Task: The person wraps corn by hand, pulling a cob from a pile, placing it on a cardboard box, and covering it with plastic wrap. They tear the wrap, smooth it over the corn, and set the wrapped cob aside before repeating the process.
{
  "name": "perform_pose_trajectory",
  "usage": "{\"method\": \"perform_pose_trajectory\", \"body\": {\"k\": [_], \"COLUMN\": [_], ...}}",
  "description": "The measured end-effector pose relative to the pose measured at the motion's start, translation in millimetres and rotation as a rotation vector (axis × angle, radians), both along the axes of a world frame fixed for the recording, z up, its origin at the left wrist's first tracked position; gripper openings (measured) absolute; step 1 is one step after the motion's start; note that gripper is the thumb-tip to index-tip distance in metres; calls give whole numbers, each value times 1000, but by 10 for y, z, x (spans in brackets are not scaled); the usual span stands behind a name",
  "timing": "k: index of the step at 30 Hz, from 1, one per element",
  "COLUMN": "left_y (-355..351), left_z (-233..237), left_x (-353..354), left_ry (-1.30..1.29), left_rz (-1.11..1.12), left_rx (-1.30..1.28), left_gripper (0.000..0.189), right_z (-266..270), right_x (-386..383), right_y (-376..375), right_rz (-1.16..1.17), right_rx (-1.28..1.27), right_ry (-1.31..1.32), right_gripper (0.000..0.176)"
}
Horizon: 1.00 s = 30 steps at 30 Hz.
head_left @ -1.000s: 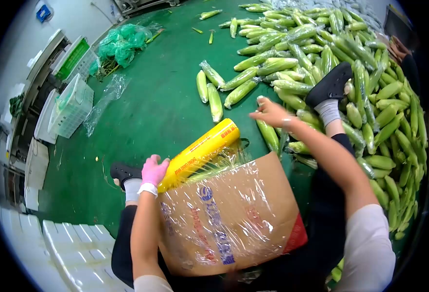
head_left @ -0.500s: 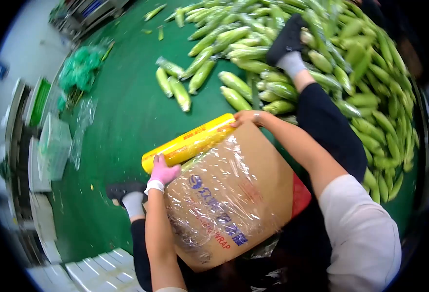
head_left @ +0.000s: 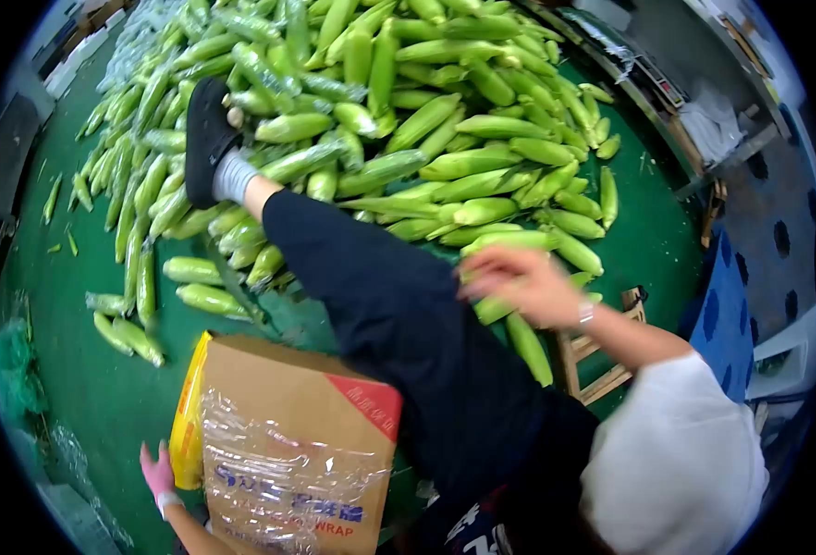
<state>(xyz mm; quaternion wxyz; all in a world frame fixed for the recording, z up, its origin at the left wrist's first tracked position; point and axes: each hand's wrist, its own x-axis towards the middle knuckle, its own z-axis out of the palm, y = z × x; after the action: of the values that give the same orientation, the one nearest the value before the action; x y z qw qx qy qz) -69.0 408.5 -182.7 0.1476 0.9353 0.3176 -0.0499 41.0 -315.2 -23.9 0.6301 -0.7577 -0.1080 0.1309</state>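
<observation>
My left hand (head_left: pixel 157 472), in a pink glove, is beside the lower end of the yellow plastic wrap roll (head_left: pixel 189 416), its fingers apart. That roll lies along the left edge of a cardboard box (head_left: pixel 288 370), which is partly covered with clear film. Over the near right part of the corn pile (head_left: pixel 463 176) is my right hand (head_left: pixel 523 285), blurred by motion. Its fingers look loosely stretched, with no ear visibly held, and ears of corn lie just below it. Some ears are wrapped in clear film; others on the right are bare in green husks.
My outstretched leg (head_left: pixel 352 268) runs between box and pile, the black shoe (head_left: pixel 209 139) against the corn. A wooden frame (head_left: pixel 602 356) lies on the green floor at right. Green netting (head_left: pixel 18 370) is at far left. Shelving (head_left: pixel 676 120) stands at back right.
My view has swung right. My right hand has left the roll's end and moved over the corn. My left hand has come off the roll, which now lies against the box.
</observation>
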Motion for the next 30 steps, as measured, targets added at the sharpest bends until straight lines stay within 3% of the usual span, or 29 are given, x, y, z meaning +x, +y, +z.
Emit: {"method": "perform_pose_trajectory", "body": {"k": [2, 4, 5, 6, 7, 9, 10, 14, 15, 16, 17, 18, 20, 22, 25, 27, 28, 29, 30], "left_y": [-494, -453, -713, -835, -845, -876, -807, -628, -592, -557, -543, -538, -575, -569, -532, -544, -539, -522, -529], "left_z": [184, -147, -70, -113, -235, -77, -103, -24, -88, -184, -297, -403, -366, -306, -277, -284, -297, -325, -360], "left_x": [462, 701, 728, 700, 680, 712, 699, 480, 417, 350, 261, 179, 147, 161, 154, 179, 170, 151, 153], "left_ry": [127, 223, 269, 304, 304, 338, 348, 388, 377, 282, 191, 62, 23, -13, -17, 23, 15, 19, 15], "left_rz": [-97, -155, -143, -156, -186, -249, -295, -182, -153, -187, -220, -188, -103, -29, -57, -56, -81, -85, -79], "left_rx": [27, -57, -230, -223, -80, -119, -157, -412, -410, -360, -315, -378, -492, -595, -609, -573, -575, -528, -484], "left_gripper": [74, 88, 93, 97, 101, 107, 106, 98, 98, 95, 93, 91, 92, 93, 93, 96, 96, 95, 95], "right_z": [-620, -1539, -1795, -2038, -1987, -1545, -1489, -1124, -765, -639, -304, -51, 131, -23, -1079, -1825, -1985, -2155, -2263], "right_x": [789, 1024, 795, 425, -101, -1109, -1172, 580, 1006, 1521, 1872, 2088, 2194, 2109, 2029, 1723, 1552, 1365, 1249], "right_y": [93, 202, 70, -229, -755, -1842, -2124, -1593, -1236, -1411, -805, -252, 1130, 2408, 3593, 4134, 4371, 4548, 4641], "right_rz": [-114, -101, -68, -48, -73, -215, -301, -361, -520, -474, -350, -233, 145, 616, 1288, 1538, 1675, 1762, 1796], "right_rx": [-193, -460, -573, -650, -710, -764, -793, -662, -678, -646, -696, -650, -623, -671, -614, -587, -568, -645, -634], "right_ry": [-44, -24, 9, 74, 165, 349, 305, -121, -184, -295, -591, -648, -563, -524, -300, -395, -266, -160, -280], "right_gripper": [19, 15, 14, 12, 10, 8, 11, 24, 22, 24, 25, 24, 22, 19, 34, 59, 70, 76, 75]}}
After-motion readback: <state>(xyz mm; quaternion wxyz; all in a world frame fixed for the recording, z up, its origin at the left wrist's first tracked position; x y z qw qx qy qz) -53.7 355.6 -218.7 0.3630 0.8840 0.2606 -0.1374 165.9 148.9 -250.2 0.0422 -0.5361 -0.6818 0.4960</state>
